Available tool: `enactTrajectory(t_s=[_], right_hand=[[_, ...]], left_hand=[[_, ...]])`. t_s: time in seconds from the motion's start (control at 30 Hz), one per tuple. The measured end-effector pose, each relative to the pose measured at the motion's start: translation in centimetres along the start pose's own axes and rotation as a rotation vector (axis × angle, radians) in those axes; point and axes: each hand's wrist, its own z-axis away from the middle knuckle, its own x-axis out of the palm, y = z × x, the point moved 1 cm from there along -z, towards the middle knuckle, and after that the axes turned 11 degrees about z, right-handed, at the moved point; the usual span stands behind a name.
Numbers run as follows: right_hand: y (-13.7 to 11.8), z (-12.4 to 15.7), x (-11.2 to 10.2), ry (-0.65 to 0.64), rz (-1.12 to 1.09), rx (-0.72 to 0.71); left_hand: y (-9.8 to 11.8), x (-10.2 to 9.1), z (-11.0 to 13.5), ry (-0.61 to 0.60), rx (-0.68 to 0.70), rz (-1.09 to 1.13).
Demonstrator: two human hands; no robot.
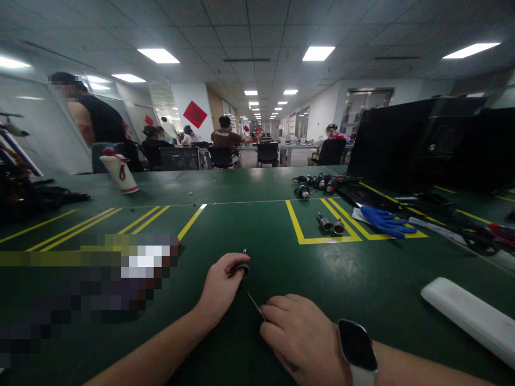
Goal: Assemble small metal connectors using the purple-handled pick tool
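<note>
Landmark: one yellow tape box (295,222), marked out on a green table (225,228).

Item: one metal fitting (245,269), cup-shaped with a short stem. Place: nearer the person than the tape box and to its left. Held in the left hand (224,280), thumb and fingers narrowed around the cup.

Item: one thin metal tool (255,305). Place: nearer the person than the tape box and to its left. Held in the right hand (300,329), fingers curled closely about the near end. The tip pointed toward the fitting, near it but apart; the tip's shape could not be told.

Item: two further fittings (324,223), lying inside the tape box.

Item: one blue glove (382,221), to the right of the tape box.

Item: one white bar (470,316), nearer the person than the tape box and well to its right.

Handling note, by judgement: the step seemed to call for a steady left grip, rim turned toward the tool, fingertips clear of the tip. The tool was best brought in along its own length, lightly. A sideways push would probably have rolled the round cup, so a firmer hold near the stem looked wise.
</note>
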Motion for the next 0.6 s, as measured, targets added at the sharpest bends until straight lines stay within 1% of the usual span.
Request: enactTrajectory(t_s=[0.1, 0.2, 0.6], right_hand=[[0.01, 0.00, -0.04, -0.014, 0.002, -0.002], [-0.01, 0.01, -0.14, -0.023, 0.007, -0.007], [-0.09, 0.28, -0.34, -0.014, 0.034, -0.037]], left_hand=[[-0.47, 0.04, -0.19, 0.001, 0.038, -0.030], [-0.62, 0.11, -0.16, -0.022, 0.073, -0.043], [-0.13, 0.18, 0.14, -0.065, 0.117, -0.129]])
